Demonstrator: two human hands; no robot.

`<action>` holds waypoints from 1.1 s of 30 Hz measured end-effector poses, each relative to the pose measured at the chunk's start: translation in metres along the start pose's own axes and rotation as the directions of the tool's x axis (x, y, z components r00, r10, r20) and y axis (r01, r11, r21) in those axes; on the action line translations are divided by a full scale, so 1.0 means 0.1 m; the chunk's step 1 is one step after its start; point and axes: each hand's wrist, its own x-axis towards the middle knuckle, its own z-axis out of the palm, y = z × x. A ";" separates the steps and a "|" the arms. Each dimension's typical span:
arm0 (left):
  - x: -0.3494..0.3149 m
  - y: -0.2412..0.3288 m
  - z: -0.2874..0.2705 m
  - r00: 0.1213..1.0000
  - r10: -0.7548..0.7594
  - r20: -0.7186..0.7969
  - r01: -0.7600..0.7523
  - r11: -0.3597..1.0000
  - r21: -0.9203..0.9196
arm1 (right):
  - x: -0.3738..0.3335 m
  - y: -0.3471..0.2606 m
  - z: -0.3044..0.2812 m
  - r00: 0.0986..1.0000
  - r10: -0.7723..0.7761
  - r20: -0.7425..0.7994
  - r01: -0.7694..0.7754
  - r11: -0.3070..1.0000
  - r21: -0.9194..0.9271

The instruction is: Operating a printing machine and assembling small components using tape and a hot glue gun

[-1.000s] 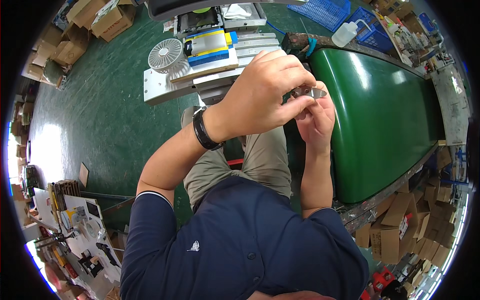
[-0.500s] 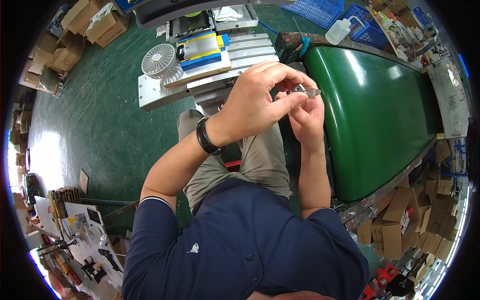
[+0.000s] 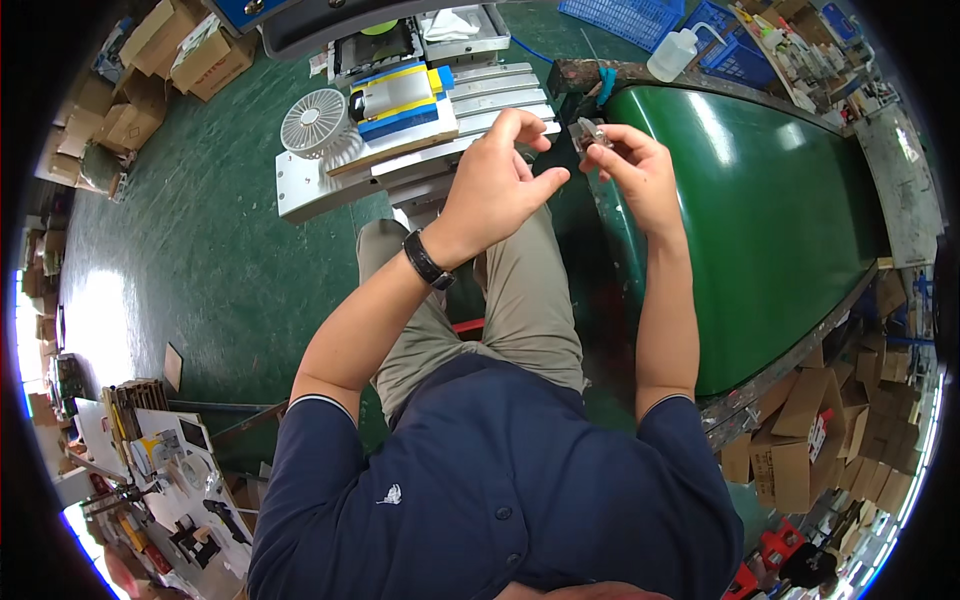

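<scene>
Since 0.5 s ago the person's 2 hands have parted, the small metal piece [image 3: 589,132] staying with the right hand [image 3: 645,182] as the left hand [image 3: 495,182] separates from it. To the right of both spreads a glossy green panel [image 3: 775,240], while beyond the left hand lies a slotted grey machine bed [image 3: 490,91] with a white fan [image 3: 315,124] toward its left end. Thumb and fingers of the left hand curve wide apart, and the right thumb and fingertips pinch the metal piece between bed and panel, as seen from above.

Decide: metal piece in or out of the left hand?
Out: the right hand grips the metal piece, apart from the left hand.
</scene>
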 end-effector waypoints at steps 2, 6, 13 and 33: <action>0.05 0.01 -0.03 0.999 0.029 0.016 -0.030 0.999 0.029 | 0.15 0.10 -0.13 1.000 0.007 -0.006 -0.007 1.000 0.002; 0.22 0.05 -0.15 0.993 0.102 0.052 -0.108 0.985 0.132 | 0.39 0.34 -0.26 1.000 0.031 0.000 -0.031 0.999 0.024; 0.53 0.25 -0.35 0.952 0.295 0.078 -0.303 0.889 0.345 | 0.53 0.41 -0.14 0.996 0.006 0.093 -0.014 0.996 0.086; -0.19 0.10 -0.58 0.984 0.139 0.113 -0.163 0.955 0.246 | 1.20 0.13 -0.27 0.886 0.049 0.462 0.090 0.958 -0.273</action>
